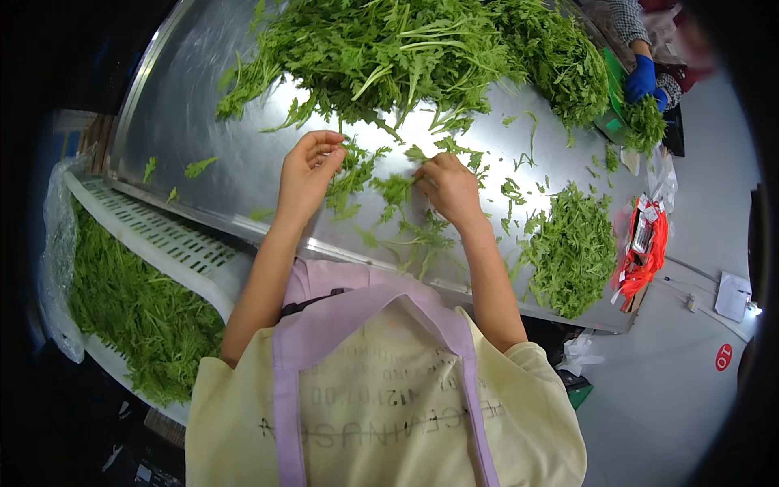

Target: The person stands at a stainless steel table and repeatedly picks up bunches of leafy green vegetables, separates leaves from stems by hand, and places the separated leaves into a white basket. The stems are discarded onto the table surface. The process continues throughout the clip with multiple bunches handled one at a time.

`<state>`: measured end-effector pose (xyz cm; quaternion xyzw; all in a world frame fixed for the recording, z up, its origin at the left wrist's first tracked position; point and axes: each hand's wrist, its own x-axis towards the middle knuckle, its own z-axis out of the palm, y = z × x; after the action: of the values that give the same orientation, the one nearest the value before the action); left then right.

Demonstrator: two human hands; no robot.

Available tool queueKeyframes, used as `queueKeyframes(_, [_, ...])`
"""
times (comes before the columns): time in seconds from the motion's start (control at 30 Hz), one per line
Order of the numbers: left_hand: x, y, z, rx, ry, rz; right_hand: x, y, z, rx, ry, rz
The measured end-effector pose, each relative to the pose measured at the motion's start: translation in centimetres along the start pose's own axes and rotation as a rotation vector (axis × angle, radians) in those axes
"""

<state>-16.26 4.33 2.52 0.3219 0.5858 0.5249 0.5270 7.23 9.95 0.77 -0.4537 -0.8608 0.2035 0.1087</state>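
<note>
My left hand point(313, 167) is over the stainless steel table point(201, 131), fingers curled and thumb near the index finger, beside a leafy green sprig point(356, 167). Whether it pinches that sprig is not clear. My right hand point(449, 185) has its fingers bent down at a small leafy piece point(395, 189); its fingertips are partly hidden, so a grip cannot be made out. Loose leaves and stems lie scattered between and below both hands. Beyond them rises a large heap of leafy greens point(389, 55) with pale stems.
At left, a white perforated plastic basket point(152, 222) holds more greens. A smaller leaf pile point(572, 252) lies at right, near red plastic bags point(648, 249). At upper right, a co-worker's blue-gloved hands point(642, 79) are at a green crate point(613, 115). The table has a raised metal rim.
</note>
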Motion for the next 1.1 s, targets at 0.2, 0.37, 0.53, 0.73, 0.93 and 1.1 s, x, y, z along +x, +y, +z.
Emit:
queueKeyframes(0.2, [-1.6,0.5,-0.1,-0.003,-0.058,-0.060,-0.1,-1.2,-1.6,1.101,0.164,0.471])
queueKeyframes(0.37, [-2.6,0.2,0.8,-0.027,-0.348,-0.352,0.3,-3.6,-1.1,1.383,0.176,0.469])
queueKeyframes(0.53, [-2.9,-0.1,1.5,-0.196,-0.544,-0.407,1.1,-6.3,-0.2,1.430,0.018,0.355])
queueKeyframes(0.73, [-2.2,-0.2,0.6,-0.306,-0.293,-0.327,2.2,-7.4,1.1,1.327,0.123,0.336])
queueKeyframes(0.93, [-2.1,-0.4,0.3,-0.366,-0.228,-0.281,0.9,-8.3,1.5,1.263,-0.340,0.316])
queueKeyframes(1.1, [-2.5,-0.1,0.9,-0.269,-0.093,-0.210,0.5,-9.3,1.8,1.338,-0.378,0.415])
